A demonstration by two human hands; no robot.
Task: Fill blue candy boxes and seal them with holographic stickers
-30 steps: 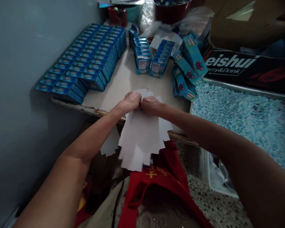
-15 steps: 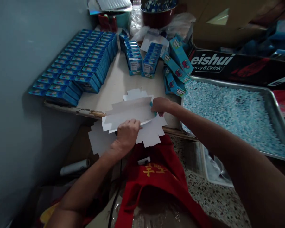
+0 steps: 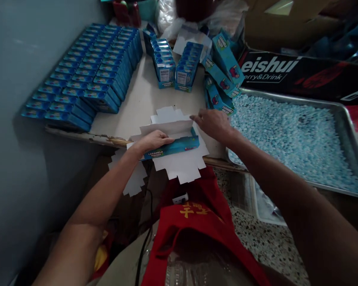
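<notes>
Blue printed cardboard box (image 3: 179, 147), long, narrow and partly folded, its white inside uncovered, lies over a fanned pile of flat white cardboard blanks (image 3: 183, 167) at the near edge of a worn whitish tabletop (image 3: 137, 99). Bare left hand (image 3: 155, 140) grips the box's near wall. Bare right hand (image 3: 213, 124) has bent fingers by the far right corner; whether they pinch it cannot be told. To the right, a shallow metal tray (image 3: 347, 123) holds small pale-blue pieces (image 3: 286, 139).
</notes>
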